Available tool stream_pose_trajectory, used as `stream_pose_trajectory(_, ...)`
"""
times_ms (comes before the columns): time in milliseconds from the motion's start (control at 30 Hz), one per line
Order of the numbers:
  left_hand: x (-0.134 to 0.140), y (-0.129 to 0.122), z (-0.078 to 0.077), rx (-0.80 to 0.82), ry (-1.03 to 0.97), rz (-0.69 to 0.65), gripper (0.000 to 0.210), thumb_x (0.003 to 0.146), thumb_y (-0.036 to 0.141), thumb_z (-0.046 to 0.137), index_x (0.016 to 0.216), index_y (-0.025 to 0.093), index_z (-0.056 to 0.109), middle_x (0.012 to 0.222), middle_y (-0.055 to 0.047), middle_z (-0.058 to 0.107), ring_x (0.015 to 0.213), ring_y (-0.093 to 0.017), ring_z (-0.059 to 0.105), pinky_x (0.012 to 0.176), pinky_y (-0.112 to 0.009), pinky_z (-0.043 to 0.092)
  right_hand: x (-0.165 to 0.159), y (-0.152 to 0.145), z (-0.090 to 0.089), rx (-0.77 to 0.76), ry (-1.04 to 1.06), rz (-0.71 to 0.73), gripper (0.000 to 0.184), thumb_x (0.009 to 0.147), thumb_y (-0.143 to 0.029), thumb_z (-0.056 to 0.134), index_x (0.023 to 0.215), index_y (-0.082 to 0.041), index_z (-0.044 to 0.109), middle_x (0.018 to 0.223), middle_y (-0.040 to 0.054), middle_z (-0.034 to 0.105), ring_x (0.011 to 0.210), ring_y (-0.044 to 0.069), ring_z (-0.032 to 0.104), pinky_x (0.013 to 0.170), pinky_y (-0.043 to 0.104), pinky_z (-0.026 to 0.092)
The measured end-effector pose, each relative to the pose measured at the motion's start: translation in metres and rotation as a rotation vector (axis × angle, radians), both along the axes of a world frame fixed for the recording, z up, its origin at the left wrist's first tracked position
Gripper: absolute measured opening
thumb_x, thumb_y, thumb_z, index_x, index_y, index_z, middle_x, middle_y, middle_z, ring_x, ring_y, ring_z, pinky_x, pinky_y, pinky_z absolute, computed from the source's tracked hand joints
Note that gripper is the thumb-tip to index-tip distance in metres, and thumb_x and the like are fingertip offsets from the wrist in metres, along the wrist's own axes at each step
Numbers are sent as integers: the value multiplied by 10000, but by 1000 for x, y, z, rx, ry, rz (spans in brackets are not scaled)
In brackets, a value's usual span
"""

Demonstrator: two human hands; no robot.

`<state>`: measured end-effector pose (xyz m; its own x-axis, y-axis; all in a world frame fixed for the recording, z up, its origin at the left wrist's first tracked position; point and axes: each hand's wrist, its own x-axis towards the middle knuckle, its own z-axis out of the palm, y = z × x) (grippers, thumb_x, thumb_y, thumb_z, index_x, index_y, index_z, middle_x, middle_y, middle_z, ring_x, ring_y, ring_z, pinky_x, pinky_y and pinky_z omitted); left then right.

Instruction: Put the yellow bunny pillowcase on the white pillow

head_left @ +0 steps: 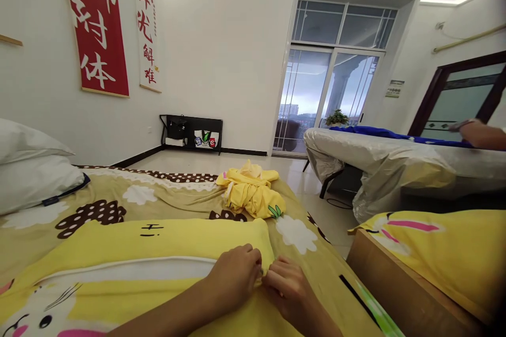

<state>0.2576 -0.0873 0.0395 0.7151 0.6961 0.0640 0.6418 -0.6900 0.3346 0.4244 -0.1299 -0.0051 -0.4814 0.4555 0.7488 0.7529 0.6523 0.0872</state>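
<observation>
A yellow pillowcase (169,245) with "Hi" lettering and a rabbit print lies on the bed before me. Along its long slit-like opening, a white pillow (158,268) shows inside. My left hand (239,276) is closed, its fingers pinching the cloth near the right end of that opening. Close beside it, my right hand (288,284) also has curled fingers gripping the pillowcase's right side. The exact bit of edge or zipper between the fingertips is hidden. Beyond the pillowcase rests a bunched yellow cloth (253,195) with a green leaf print.
White pillows (31,168) lie at the left of the patterned bed sheet (174,195). At right, another yellow rabbit-print piece (443,253) covers a wooden box-like edge (395,279). Behind it stands a plastic-covered table (367,150) with blue cloth (375,131); another person's arm (482,134) reaches over it.
</observation>
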Motion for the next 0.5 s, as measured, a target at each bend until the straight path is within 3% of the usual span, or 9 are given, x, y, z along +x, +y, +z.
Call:
stream_pose_trajectory(100,6,2,-3,-2,50,14,315,925,301,305,934,172,592,984,-102,652,889,-255,615,738,-362,447,2,2,1,2,-13,-5,272,872,-75,403,628,-197,404,543,-17,517,509,98,438,535,251,284)
stream_pose_trajectory(200,12,10,-7,-6,44,5,302,898,318,345,959,165,599,1001,-127,660,887,-280,622,712,-371,442,2,4,1,-1,-51,0,254,870,-80,395,648,-201,414,556,-14,539,509,102,461,524,254,289)
stream_pose_trajectory(400,17,27,-10,-126,57,-38,199,816,252,475,900,174,637,978,-80,698,848,-212,629,638,-270,404,-2,6,-5,91,-67,-24,254,842,-53,397,636,-202,398,539,-18,520,488,105,434,513,261,274)
stream_pose_trajectory(500,17,25,-9,-167,47,-19,223,832,226,459,973,152,615,1013,-86,687,868,-196,619,638,-254,403,3,5,-7,-66,4,-5,210,848,-79,429,677,-201,447,578,-17,540,530,112,471,533,249,304)
